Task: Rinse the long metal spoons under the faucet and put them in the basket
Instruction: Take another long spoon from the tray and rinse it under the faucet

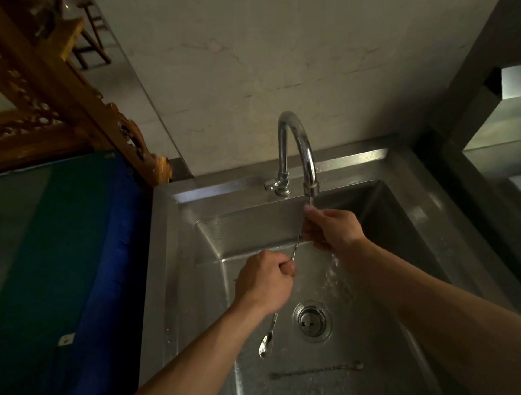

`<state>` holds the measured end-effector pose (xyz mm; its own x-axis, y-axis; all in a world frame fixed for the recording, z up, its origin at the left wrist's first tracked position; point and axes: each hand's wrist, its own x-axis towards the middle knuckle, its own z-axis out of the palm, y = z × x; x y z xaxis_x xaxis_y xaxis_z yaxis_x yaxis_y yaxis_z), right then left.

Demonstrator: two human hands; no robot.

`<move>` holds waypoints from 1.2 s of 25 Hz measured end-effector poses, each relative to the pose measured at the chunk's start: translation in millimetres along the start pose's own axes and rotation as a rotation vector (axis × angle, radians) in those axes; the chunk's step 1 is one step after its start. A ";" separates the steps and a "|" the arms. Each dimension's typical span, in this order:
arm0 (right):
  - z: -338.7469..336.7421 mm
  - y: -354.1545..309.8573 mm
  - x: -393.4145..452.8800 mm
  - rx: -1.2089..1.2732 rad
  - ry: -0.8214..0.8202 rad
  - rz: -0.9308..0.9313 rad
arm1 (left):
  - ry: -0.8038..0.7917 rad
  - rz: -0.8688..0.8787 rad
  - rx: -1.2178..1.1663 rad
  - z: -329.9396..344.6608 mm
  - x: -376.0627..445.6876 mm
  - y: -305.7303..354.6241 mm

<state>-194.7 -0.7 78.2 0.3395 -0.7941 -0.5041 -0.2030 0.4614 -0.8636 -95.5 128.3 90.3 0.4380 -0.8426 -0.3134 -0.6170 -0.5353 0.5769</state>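
Observation:
My left hand [265,280] grips one long metal spoon [295,247] around its middle, over the steel sink [412,215]. The spoon's bowl [265,345] sticks out below my left wrist. Its thin handle slants up and right into my right hand [331,227], whose fingers curl round the upper end directly under the faucet [296,150]. Water runs from the spout over my right hand and splashes down beside it. A second long spoon [318,370] lies flat on the sink floor near the front. No basket is in view.
The round drain [311,320] sits in the sink floor just right of the hanging spoon bowl. A blue and green surface [69,261] borders the sink on the left, under a carved wooden frame [55,98]. Steel shelving [505,131] stands at the right.

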 end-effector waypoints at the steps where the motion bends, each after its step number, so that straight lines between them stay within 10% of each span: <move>1: 0.0 0.3 -0.2 -0.027 -0.016 -0.009 | 0.003 0.001 0.003 -0.1 0.2 0.1; 30: -4.6 4.1 1.8 0.000 -0.046 -0.013 | 0.020 0.026 -0.013 1.5 0.2 -1.5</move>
<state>-199.2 -2.1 73.7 0.3835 -0.7813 -0.4925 -0.1980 0.4513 -0.8701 -95.5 128.9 88.3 0.4354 -0.8545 -0.2832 -0.6200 -0.5127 0.5939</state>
